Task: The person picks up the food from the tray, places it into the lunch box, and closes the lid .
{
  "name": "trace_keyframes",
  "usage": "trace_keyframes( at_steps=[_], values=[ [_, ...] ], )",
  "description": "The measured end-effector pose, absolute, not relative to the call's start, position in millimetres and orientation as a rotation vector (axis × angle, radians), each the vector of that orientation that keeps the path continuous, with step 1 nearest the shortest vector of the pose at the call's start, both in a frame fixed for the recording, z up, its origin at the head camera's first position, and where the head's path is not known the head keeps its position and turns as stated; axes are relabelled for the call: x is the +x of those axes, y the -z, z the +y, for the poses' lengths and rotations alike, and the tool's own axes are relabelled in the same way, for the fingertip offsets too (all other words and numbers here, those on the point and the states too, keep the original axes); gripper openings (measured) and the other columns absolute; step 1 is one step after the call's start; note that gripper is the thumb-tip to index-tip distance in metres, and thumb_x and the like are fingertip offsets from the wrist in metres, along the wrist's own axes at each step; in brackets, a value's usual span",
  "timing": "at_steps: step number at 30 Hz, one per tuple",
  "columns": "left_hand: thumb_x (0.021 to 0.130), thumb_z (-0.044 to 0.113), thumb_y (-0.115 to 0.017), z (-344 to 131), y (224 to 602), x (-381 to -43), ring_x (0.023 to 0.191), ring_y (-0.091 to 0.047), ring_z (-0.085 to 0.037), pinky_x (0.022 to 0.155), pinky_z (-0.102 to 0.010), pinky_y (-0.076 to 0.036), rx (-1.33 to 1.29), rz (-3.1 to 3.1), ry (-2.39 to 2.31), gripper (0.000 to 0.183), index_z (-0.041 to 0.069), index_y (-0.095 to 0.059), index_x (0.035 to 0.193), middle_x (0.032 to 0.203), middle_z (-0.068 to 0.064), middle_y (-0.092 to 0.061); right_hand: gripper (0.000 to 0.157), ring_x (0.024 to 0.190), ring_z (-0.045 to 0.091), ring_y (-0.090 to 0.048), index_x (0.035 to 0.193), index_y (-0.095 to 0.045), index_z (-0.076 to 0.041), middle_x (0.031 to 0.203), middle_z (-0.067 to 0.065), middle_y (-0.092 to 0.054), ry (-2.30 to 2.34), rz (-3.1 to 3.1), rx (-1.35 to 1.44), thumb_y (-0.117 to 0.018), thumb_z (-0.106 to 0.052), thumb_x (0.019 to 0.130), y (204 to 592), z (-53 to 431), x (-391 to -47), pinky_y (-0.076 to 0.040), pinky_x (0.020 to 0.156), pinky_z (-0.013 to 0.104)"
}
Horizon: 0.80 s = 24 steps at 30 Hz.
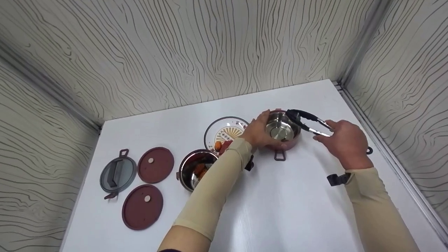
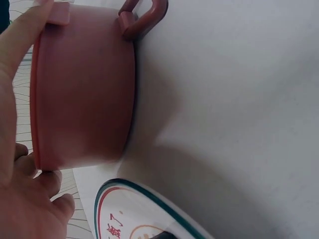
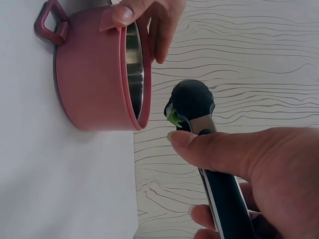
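A pink pot (image 1: 280, 131) with a steel inside stands on the table, one loop handle toward the front. My left hand (image 1: 259, 133) grips its rim from the left; in the left wrist view the thumb lies over the rim, fingers on the far side. In my right hand (image 1: 344, 141) are black-and-silver tongs (image 1: 309, 120), pinched between thumb and fingers. The tongs' head is over the pot's right rim. Something small and green (image 3: 173, 117) shows between the tongs' tips in the right wrist view; its kind is unclear.
Left of the pink pot is a patterned plate (image 1: 211, 130) bearing orange and red pieces, partly behind my left arm. A second pot (image 1: 187, 162) holds orange-brown pieces. Further left lie two dark red lids (image 1: 161, 171) and a glass lid (image 1: 127, 176). Patterned walls enclose the table.
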<state>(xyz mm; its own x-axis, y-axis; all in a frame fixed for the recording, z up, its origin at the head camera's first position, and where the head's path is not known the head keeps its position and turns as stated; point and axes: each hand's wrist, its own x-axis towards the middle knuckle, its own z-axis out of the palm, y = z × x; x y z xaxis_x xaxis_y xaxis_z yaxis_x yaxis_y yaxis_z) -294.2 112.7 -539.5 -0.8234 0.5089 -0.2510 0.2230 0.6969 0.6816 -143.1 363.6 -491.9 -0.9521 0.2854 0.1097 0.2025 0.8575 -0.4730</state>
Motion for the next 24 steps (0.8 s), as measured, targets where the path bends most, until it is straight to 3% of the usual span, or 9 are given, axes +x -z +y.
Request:
trace_keyframes(
  at_steps=[10,16,24],
  values=[
    [0.072,0.062,-0.108,109,543,-299,0.182,-0.025,-0.037,0.15,-0.055,-0.023,0.641,2.516,-0.81,0.152,0.03,-0.016,0.188,0.196,0.002,-0.025,0.071,0.115,0.059,-0.075,0.151,-0.072,0.004,0.131,0.039,-0.077,-0.695,-2.907,-0.332,-0.093,-0.035,0.095,502,357,-149,-0.061,0.083,0.066],
    [0.069,0.062,-0.11,108,542,-297,0.183,-0.024,-0.034,0.151,-0.052,-0.022,0.617,2.501,-0.856,0.154,0.033,-0.017,0.188,0.196,0.004,-0.025,0.069,0.116,0.059,-0.076,0.149,-0.072,0.006,0.13,0.039,-0.077,-0.667,-2.946,-0.308,-0.093,-0.033,0.095,505,353,-154,-0.062,0.087,0.068],
    [0.07,0.059,-0.11,106,539,-294,0.183,-0.024,-0.034,0.151,-0.051,-0.022,0.617,2.487,-0.885,0.152,0.032,-0.017,0.188,0.196,0.004,-0.026,0.064,0.109,0.056,-0.077,0.147,-0.074,0.004,0.122,0.036,-0.078,-0.583,-3.027,-0.266,-0.091,-0.029,0.095,501,342,-169,-0.063,0.081,0.065]
  ],
)
